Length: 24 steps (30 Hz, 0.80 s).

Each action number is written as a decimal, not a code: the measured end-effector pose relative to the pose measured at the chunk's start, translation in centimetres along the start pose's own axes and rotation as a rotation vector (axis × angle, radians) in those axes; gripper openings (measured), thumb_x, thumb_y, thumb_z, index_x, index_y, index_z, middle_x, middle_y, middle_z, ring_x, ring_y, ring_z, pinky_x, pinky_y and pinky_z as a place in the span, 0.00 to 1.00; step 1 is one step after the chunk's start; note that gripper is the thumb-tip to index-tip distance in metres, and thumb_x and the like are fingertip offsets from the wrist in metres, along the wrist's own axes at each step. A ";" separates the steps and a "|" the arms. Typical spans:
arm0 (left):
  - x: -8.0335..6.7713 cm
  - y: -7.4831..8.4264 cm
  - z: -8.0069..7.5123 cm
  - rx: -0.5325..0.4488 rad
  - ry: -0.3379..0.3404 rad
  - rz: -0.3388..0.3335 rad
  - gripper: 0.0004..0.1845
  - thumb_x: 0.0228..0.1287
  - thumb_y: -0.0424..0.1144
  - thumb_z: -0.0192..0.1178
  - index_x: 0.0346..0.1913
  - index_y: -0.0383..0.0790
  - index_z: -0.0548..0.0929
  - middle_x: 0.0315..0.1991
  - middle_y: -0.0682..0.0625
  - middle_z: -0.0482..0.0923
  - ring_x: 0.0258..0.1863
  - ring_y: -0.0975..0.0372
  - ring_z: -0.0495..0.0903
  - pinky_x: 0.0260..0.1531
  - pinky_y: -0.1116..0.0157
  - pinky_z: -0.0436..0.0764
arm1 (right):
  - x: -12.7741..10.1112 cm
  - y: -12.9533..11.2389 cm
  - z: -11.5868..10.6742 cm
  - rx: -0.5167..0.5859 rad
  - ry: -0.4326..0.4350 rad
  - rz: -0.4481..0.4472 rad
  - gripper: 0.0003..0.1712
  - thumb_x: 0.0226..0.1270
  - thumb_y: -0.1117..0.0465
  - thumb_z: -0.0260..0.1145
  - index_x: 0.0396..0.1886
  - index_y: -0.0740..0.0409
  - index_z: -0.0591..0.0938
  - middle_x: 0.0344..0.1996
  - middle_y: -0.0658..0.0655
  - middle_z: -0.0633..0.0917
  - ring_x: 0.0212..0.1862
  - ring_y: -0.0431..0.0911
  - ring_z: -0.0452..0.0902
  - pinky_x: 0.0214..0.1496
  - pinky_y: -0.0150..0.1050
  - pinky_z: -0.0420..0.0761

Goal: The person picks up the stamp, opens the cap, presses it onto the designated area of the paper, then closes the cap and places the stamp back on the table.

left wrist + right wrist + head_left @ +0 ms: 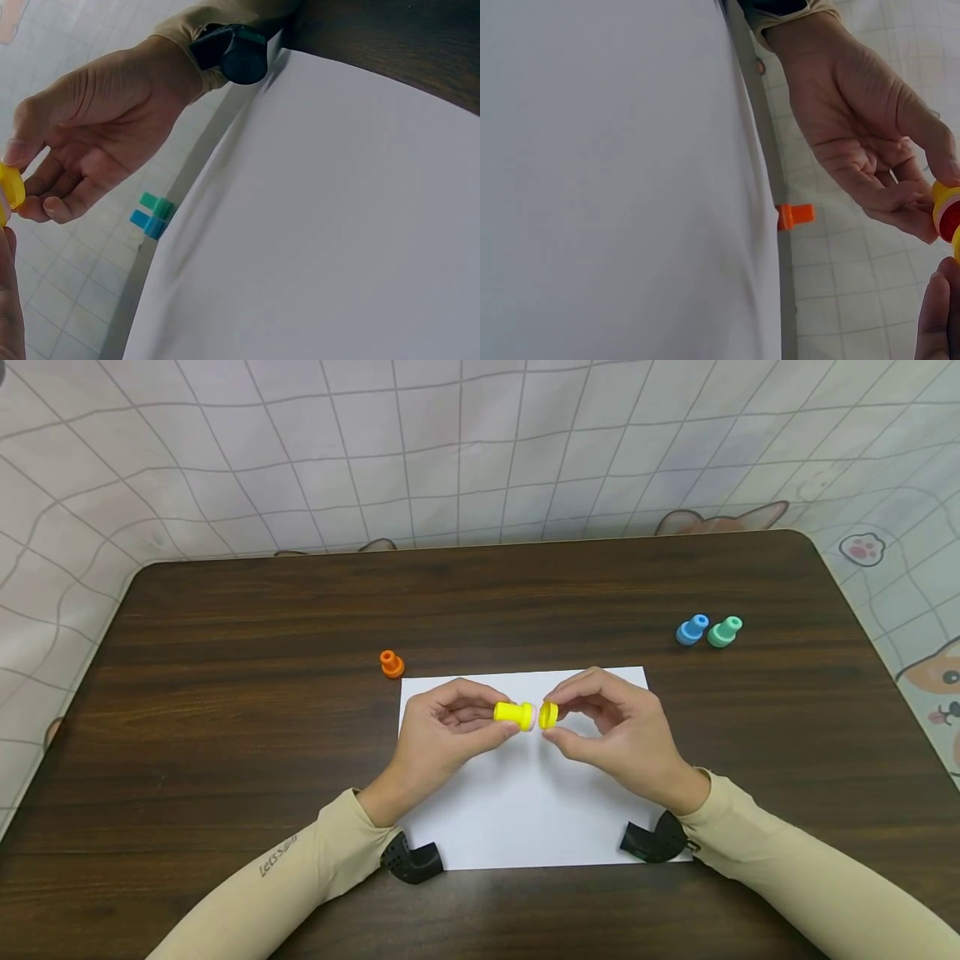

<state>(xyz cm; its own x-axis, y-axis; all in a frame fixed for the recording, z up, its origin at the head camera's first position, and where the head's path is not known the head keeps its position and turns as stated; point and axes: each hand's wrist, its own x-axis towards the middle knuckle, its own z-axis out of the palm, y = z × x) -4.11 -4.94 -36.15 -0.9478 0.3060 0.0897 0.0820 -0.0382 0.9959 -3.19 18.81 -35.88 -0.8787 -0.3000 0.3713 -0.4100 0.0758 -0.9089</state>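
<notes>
Over a white sheet of paper (525,802), my left hand (495,716) pinches a yellow stamp body (513,713) held sideways. My right hand (555,718) pinches its yellow cap (548,715), a small gap away from the stamp's end. The right wrist view shows the stamp (946,210) with a red face and pale ring, gripped by the left hand's fingers (900,199). In the left wrist view the cap (10,187) sits at the right hand's fingertips (30,161).
An orange stamp (391,664) stands just beyond the paper's far left corner. A blue stamp (692,630) and a green stamp (723,632) lie side by side at the right of the dark wooden table (225,693). A tiled cloth backdrop surrounds the table.
</notes>
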 end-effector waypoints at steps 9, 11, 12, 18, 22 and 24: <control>0.4 0.4 -0.2 0.019 0.010 0.024 0.16 0.55 0.22 0.73 0.47 0.27 0.85 0.47 0.31 0.86 0.40 0.67 0.90 0.49 0.62 0.90 | 0.4 -0.4 -1.0 -0.057 0.050 -0.034 0.24 0.45 0.86 0.76 0.45 0.71 0.83 0.45 0.41 0.87 0.46 0.39 0.85 0.55 0.31 0.88; 0.6 0.6 -0.4 0.021 0.002 0.033 0.17 0.55 0.22 0.73 0.48 0.27 0.85 0.47 0.30 0.86 0.40 0.66 0.90 0.49 0.62 0.91 | 0.4 -0.4 -1.5 -0.089 0.073 -0.042 0.24 0.45 0.86 0.75 0.45 0.71 0.83 0.45 0.40 0.86 0.46 0.38 0.85 0.55 0.29 0.88; 0.8 0.6 -0.5 0.021 -0.001 0.039 0.17 0.55 0.21 0.73 0.48 0.26 0.85 0.48 0.30 0.86 0.40 0.66 0.90 0.49 0.62 0.91 | 0.5 -0.5 -1.8 -0.097 0.084 -0.047 0.24 0.45 0.86 0.75 0.44 0.72 0.83 0.45 0.40 0.86 0.45 0.38 0.85 0.55 0.29 0.88; 1.3 0.9 -1.2 0.043 -0.001 0.065 0.16 0.56 0.22 0.73 0.49 0.28 0.86 0.49 0.34 0.86 0.42 0.65 0.90 0.51 0.63 0.90 | 0.8 -0.6 -3.2 -0.031 0.135 -0.089 0.22 0.47 0.87 0.73 0.44 0.77 0.81 0.44 0.44 0.88 0.44 0.39 0.86 0.55 0.29 0.88; 1.6 1.0 -1.5 0.054 -0.006 0.075 0.16 0.57 0.23 0.73 0.49 0.29 0.86 0.50 0.35 0.86 0.43 0.64 0.90 0.52 0.63 0.89 | 0.8 -0.8 -3.9 0.002 0.170 -0.089 0.22 0.46 0.87 0.73 0.44 0.81 0.79 0.44 0.45 0.88 0.45 0.39 0.86 0.55 0.30 0.88; 1.7 1.0 -1.6 0.064 -0.009 0.080 0.17 0.57 0.23 0.73 0.50 0.29 0.86 0.50 0.35 0.86 0.44 0.65 0.89 0.52 0.64 0.89 | 0.8 -0.9 -4.3 -0.002 0.185 -0.085 0.22 0.47 0.86 0.74 0.45 0.81 0.79 0.45 0.45 0.88 0.45 0.39 0.86 0.56 0.29 0.87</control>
<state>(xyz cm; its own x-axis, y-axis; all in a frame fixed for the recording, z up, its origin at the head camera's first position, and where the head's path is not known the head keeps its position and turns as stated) -6.16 -5.93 -35.02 -0.9347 0.3127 0.1691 0.1774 -0.0019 0.9841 -4.57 22.60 -34.00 -0.8710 -0.1253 0.4751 -0.4846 0.0601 -0.8726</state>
